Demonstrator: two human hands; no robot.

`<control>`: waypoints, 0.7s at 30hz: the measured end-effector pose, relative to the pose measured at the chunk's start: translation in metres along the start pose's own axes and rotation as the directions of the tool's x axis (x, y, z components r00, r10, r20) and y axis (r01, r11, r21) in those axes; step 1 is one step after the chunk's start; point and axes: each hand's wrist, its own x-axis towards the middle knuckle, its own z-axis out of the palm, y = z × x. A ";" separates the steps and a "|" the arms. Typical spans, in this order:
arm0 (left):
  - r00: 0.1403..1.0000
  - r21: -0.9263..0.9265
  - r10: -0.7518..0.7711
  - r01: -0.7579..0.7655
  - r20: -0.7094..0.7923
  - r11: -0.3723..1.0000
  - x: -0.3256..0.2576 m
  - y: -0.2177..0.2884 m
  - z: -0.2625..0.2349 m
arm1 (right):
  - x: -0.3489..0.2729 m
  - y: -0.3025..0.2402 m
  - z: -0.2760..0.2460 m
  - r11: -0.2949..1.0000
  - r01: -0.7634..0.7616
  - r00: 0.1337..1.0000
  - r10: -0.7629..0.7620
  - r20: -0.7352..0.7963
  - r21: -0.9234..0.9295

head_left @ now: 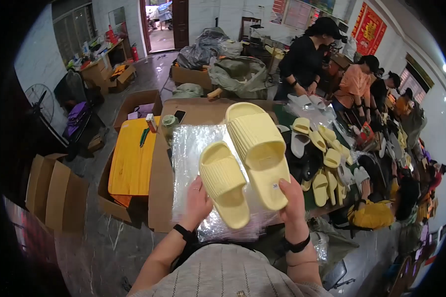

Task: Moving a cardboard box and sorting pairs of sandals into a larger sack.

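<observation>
My left hand (199,202) grips a pale yellow slide slipper (224,184) by its outer side. In my right hand (292,199) is a second pale yellow slide slipper (258,148), pinched at the heel end, with the thumb on the footbed beside a small white sticker. Both slippers have ribbed straps, point away from me and are held side by side, the right one farther forward. Beneath them lies a stack of clear plastic bags (186,158) on a cardboard-covered table (159,198). The fingers under the slippers are partly hidden.
Yellow, white and black slippers (320,188) heap up on the table to the right, where several people (309,59) work. At left are a yellow board (131,168) on a box, with a green pen (144,137), a jar (170,123) and a phone (180,117) nearby. Open cartons (59,198) stand farther left.
</observation>
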 end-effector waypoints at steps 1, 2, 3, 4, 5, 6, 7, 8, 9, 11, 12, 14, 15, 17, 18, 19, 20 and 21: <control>0.999 -0.081 -0.008 0.011 0.037 0.997 0.003 0.002 0.000 | 0.009 0.013 -0.003 0.999 -0.040 0.999 0.040 -0.006 -0.022; 1.000 -0.145 -0.006 0.010 0.026 0.989 0.013 0.023 -0.009 | 0.016 0.026 -0.011 0.993 -0.040 0.999 0.039 -0.014 -0.113; 1.000 -0.147 -0.013 0.016 0.023 0.989 0.015 0.024 -0.010 | 0.022 0.039 -0.019 0.992 -0.045 0.999 0.044 -0.011 -0.117; 0.998 -0.071 0.070 -0.069 0.004 0.995 0.015 0.025 -0.014 | 0.028 0.053 -0.025 0.967 -0.051 0.999 0.050 -0.008 -0.248; 0.988 0.004 0.156 -0.156 -0.007 0.988 0.015 0.026 -0.015 | 0.035 0.071 -0.036 0.925 -0.051 0.999 0.052 -0.009 -0.376; 0.989 -0.091 0.139 -0.143 -0.051 0.986 0.018 0.028 -0.016 | 0.043 0.097 -0.061 0.890 -0.110 0.993 0.114 -0.018 -0.442; 0.989 -0.092 0.136 -0.140 -0.057 0.986 0.017 0.026 -0.014 | 0.046 0.118 -0.079 0.888 -0.110 0.993 0.116 -0.015 -0.446; 0.990 -0.090 0.121 -0.127 -0.069 0.988 0.014 0.022 -0.011 | 0.047 0.137 -0.094 0.669 0.045 0.999 -0.024 0.039 -0.742; 0.991 -0.084 0.104 -0.111 -0.084 0.990 0.012 0.020 -0.010 | 0.045 0.147 -0.100 0.340 0.183 0.980 -0.133 0.145 -0.923; 0.991 -0.033 0.099 -0.102 -0.091 0.994 0.008 0.022 -0.016 | 0.033 0.142 -0.079 0.032 0.187 0.969 -0.172 0.179 -0.982; 0.990 -0.018 0.109 -0.111 -0.089 0.994 0.007 0.021 -0.018 | 0.032 0.134 -0.062 -0.069 0.236 0.928 -0.282 0.246 -0.969; 0.986 -0.031 0.147 -0.150 -0.078 0.988 0.011 0.020 -0.021 | 0.033 0.125 -0.039 -0.083 0.246 0.905 -0.338 0.260 -0.966; 0.987 -0.027 0.142 -0.144 -0.080 0.989 0.011 0.021 -0.022 | 0.036 0.124 -0.027 -0.081 0.252 0.905 -0.334 0.264 -0.964; 0.998 -0.154 0.058 -0.063 -0.034 0.986 0.014 0.035 -0.029 | 0.042 0.125 -0.004 0.042 0.118 0.991 -0.074 0.114 -0.992; 0.998 -0.154 0.060 -0.064 -0.031 0.986 0.014 0.036 -0.029 | 0.045 0.136 0.001 0.044 0.115 0.991 -0.075 0.112 -0.992; 0.998 -0.129 0.057 -0.058 -0.012 0.990 0.015 0.037 -0.027 | 0.053 0.152 0.001 -0.046 0.198 0.961 -0.189 0.203 -0.979; 0.999 -0.099 0.047 -0.046 0.006 0.994 0.014 0.036 -0.026 | 0.059 0.164 0.004 -0.141 0.272 0.910 -0.285 0.302 -0.952; 0.999 -0.096 0.049 -0.049 0.006 0.994 0.012 0.032 -0.022 | 0.066 0.171 0.004 -0.139 0.272 0.909 -0.288 0.301 -0.952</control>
